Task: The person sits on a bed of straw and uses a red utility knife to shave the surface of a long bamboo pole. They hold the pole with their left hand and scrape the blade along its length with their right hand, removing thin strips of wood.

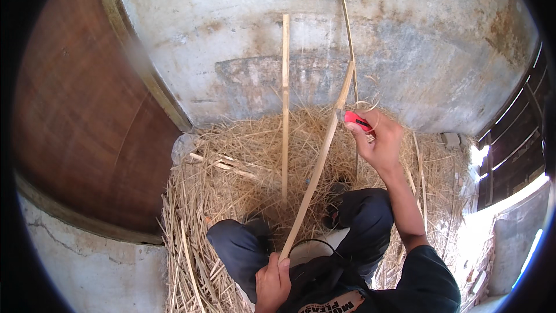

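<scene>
My left hand (273, 283) is closed round the near end of a long bamboo strip (317, 168), which slants up and away to the right between my knees. In my right hand (382, 139) is a red utility knife (359, 122), gripped with the fingers wrapped about its handle. Its blade end meets the strip in the upper part. A thin curled shaving (367, 106) shows just beyond the knife. Whether the shaving is still joined to the strip I cannot tell.
One bamboo strip (285, 93) leans on the stained concrete wall (243, 35) ahead, and a thinner stick (346, 17) leans right of it. Straw-like shavings (231, 139) cover the floor round my legs. A brown wooden door (87, 104) is at left, dark slats (515, 139) at right.
</scene>
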Demonstrator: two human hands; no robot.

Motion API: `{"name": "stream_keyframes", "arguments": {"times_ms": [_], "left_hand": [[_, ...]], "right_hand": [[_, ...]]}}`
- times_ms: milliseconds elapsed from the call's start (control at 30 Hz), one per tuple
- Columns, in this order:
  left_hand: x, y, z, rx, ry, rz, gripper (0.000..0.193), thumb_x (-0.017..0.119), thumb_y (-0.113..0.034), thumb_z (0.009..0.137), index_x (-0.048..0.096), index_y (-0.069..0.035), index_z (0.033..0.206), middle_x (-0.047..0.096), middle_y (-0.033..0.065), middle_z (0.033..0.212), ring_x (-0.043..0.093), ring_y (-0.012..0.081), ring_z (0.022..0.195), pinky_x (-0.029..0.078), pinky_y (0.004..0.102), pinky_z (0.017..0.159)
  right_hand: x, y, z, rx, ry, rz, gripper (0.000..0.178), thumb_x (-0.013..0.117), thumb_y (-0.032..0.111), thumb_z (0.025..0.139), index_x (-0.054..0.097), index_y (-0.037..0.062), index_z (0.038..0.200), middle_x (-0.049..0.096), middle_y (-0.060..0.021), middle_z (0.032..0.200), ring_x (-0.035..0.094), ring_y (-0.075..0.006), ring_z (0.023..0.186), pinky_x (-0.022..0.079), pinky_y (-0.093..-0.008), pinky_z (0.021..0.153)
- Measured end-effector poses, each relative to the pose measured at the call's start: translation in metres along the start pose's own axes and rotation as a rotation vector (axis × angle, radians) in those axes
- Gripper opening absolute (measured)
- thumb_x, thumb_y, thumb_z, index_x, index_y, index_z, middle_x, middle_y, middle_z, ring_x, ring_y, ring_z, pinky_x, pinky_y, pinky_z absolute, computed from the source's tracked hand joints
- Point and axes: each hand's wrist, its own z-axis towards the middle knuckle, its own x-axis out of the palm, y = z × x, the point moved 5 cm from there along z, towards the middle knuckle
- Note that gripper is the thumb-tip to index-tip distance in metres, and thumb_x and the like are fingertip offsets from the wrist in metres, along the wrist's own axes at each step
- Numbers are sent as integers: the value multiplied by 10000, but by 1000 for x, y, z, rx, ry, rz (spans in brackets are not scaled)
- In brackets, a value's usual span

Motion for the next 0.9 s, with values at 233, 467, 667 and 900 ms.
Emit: {"name": "stream_keyframes", "arguments": {"times_ms": [233,467,667,900], "left_hand": [[-3,3,-7,2,290,-259,471,415,-370,1175,570,-13,911,556,144,761,580,319,716,463,465,695],[10,23,-14,-255,482,-534,439,427,-381,1171,566,-13,978,550,131,761,566,293,706,454,435,677],[-6,-10,-12,3,41,-70,427,443,-390,1158,598,4,1101,606,198,812,591,372,732,487,466,701],[4,31,-14,-172,463,-430,385,459,-335,1152,631,9,1153,636,301,852,638,542,819,501,546,725]], "right_hand": [[-2,9,3,-54,-45,-80,249,874,314,894,796,91,976,732,-51,785,656,-188,571,460,-325,494],[-5,14,2,-39,-54,-64,246,875,293,891,795,78,980,735,-63,792,666,-195,586,473,-330,508],[-4,12,2,-15,-59,-59,247,877,292,888,795,77,976,737,-69,797,675,-204,592,477,-332,511],[-4,16,2,-15,-33,-73,229,868,297,896,795,96,977,751,-60,808,679,-202,589,482,-332,509]]}}
